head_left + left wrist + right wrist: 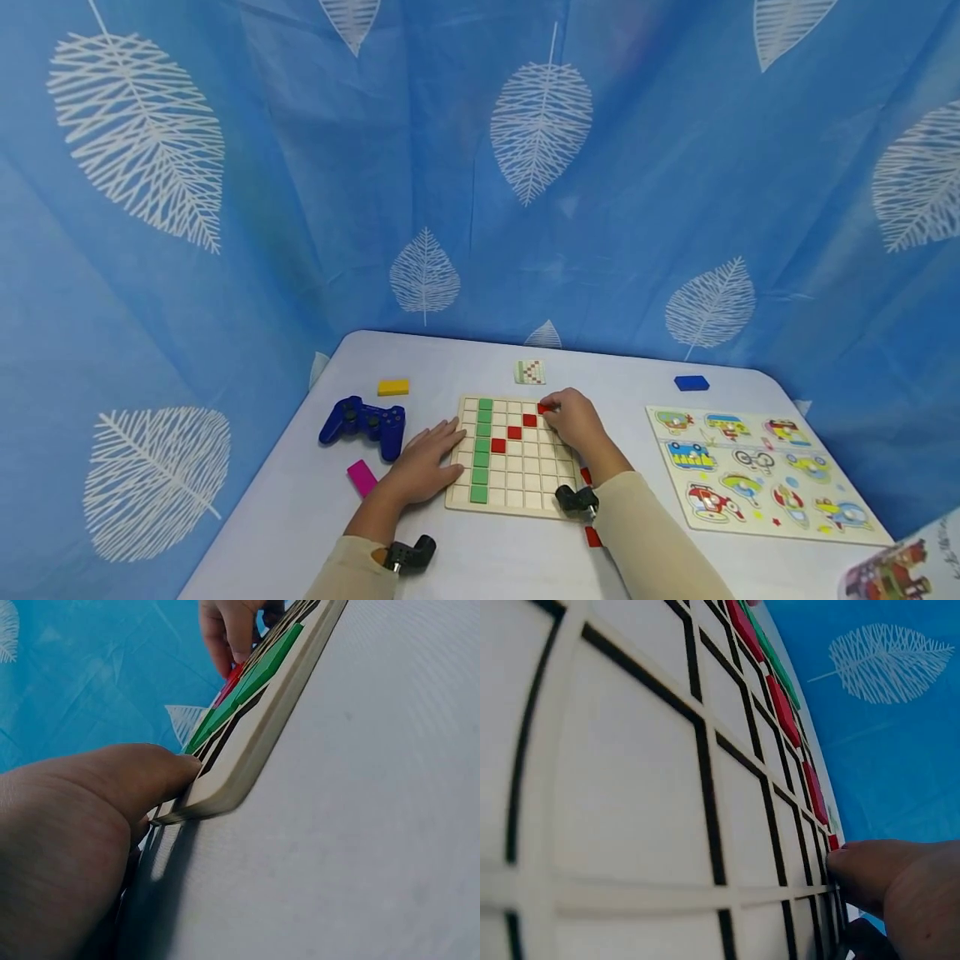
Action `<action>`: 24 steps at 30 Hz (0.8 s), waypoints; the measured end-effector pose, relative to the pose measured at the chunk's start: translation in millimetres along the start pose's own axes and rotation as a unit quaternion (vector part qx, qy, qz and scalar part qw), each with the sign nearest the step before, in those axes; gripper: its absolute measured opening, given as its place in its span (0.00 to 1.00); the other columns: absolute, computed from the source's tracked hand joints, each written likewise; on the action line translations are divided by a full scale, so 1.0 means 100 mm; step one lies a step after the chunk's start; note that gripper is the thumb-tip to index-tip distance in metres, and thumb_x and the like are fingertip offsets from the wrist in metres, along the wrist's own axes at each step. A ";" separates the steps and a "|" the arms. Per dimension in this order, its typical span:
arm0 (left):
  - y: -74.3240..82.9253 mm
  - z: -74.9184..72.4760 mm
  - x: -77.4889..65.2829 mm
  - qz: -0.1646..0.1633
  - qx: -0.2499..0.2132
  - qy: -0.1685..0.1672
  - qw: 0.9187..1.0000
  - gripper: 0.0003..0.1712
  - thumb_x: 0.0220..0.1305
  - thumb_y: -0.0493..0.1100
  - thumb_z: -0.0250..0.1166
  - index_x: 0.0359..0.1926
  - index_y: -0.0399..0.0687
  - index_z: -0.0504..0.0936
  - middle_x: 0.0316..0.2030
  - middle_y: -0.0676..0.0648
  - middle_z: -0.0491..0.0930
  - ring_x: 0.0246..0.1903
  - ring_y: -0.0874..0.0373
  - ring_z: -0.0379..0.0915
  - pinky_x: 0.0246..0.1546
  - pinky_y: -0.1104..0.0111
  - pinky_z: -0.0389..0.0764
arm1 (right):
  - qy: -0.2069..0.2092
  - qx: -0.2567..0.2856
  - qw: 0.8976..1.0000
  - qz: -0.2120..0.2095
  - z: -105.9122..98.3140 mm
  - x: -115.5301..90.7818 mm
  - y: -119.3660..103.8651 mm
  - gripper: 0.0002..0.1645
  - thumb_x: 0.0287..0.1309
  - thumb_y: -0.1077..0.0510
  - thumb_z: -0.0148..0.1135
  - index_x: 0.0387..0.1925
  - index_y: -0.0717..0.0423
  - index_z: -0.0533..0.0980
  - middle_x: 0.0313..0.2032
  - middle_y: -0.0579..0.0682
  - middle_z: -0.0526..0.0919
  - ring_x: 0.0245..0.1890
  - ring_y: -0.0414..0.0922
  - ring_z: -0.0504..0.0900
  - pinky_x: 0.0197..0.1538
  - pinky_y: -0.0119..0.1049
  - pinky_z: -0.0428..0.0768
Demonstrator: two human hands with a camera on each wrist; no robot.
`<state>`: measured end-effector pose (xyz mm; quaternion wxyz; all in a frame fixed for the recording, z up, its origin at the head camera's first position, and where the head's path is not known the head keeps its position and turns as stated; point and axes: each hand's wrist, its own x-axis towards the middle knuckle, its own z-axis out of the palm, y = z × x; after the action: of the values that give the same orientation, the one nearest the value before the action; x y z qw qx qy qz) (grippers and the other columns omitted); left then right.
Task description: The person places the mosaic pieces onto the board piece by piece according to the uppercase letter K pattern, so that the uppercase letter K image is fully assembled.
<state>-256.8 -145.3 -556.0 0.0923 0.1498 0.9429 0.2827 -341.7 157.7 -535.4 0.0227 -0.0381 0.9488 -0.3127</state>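
A wooden grid board (pixel 525 498) lies on the table, with a column of green tiles (pixel 480 458) down its left side. Red tiles (pixel 514 432) climb in a diagonal toward the upper right. At the top of that diagonal, my right hand (pixel 576 419) pinches a red tile (pixel 542 408) by its edge, in a grid square. My left hand (pixel 423 465) rests along the board's left edge with fingers extended. In the left wrist view, the left thumb (pixel 169 769) touches the board's rim. The right thumb (pixel 862 866) presses against the red tile in the right wrist view.
A small pattern card (pixel 530 372) lies behind the board. Loose red tiles (pixel 593 537) sit by the right forearm. Left are a blue game controller (pixel 363 425), a pink block (pixel 362 477) and a yellow block (pixel 393 387); right, a blue block (pixel 692 383) and a vehicle puzzle (pixel 757 467).
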 end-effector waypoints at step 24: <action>0.04 0.01 0.00 -0.008 0.012 0.001 1.000 0.38 0.73 0.56 0.63 0.80 0.57 0.66 0.83 0.52 0.55 0.83 0.51 0.46 0.82 0.49 0.49 | -0.120 -0.037 0.992 0.013 -0.52 -1.00 0.46 0.19 0.51 0.62 0.79 0.42 0.43 0.81 0.46 0.44 0.79 0.52 0.48 0.75 0.66 0.57 0.78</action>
<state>-256.0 -142.0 -554.7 0.0919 0.1436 0.9474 0.2707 -248.6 233.6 -518.8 0.1386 -0.0638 0.9505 -0.2705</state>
